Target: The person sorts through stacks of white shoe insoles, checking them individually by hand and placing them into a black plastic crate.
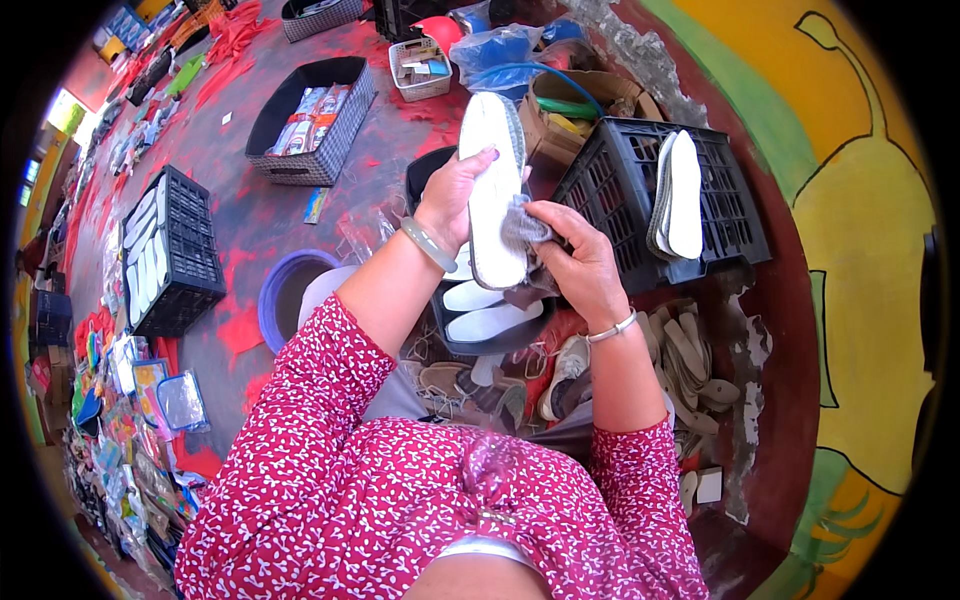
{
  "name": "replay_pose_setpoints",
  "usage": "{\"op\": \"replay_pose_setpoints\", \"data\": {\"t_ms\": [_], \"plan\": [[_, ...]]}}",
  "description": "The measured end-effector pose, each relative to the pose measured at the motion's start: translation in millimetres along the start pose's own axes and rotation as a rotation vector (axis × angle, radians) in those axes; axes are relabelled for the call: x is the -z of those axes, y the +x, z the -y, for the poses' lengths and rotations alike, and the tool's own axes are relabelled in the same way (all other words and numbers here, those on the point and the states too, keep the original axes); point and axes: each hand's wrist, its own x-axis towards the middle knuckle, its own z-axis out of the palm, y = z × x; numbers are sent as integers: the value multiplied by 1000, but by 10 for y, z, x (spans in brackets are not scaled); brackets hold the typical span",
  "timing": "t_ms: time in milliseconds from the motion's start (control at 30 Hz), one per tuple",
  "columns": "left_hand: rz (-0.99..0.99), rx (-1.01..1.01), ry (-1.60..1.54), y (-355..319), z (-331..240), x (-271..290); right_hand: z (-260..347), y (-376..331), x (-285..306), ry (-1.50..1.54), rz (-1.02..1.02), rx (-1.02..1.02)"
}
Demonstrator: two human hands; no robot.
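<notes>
My left hand (pixel 450 192) is closed around a white insole (pixel 490 215), its thumb lying on the upper face. A grey layer shows along the insole's far edge; whether this is a second insole I cannot tell. Pinched in my right hand (pixel 585 262) is a crumpled grey cloth (pixel 524 224), which touches the insole's right side. Below my hands, a dark tray (pixel 490 347) contains more white insoles (pixel 492 322). To the right, a small stack of insoles (pixel 684 200) rests on an upturned black crate (pixel 603 172).
Shoes (pixel 568 375) and loose insoles (pixel 686 350) lie near my legs. A purple bucket (pixel 270 300) stands left of my forearm. Farther left is a black crate (pixel 190 290) of insoles; ahead, a grey basket (pixel 358 105) with packets. A painted wall (pixel 870 290) bounds the right.
</notes>
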Motion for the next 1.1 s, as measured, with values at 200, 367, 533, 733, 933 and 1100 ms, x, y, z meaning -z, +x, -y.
{"op": "replay_pose_setpoints", "data": {"t_ms": [200,367,533,733,933,1100], "plan": [[-85,-84,-25,76,-77,178,50,-8,3,4,65,-61],[-204,-219,-137,87,-98,100,54,-13,-6,-106,10,-50],[-301,-340,-233,134,-151,196,93,-76,-161,-199,-67,60],[-458,-467,-232,163,-189,170,246,-213,-571,-486,-55,281],[-514,-504,-172,97,-207,123,421,-253,-616,-621,-18,344],[-497,-459,-78,32,-114,-3,430,-122,-543,-762,-127,496]]}}
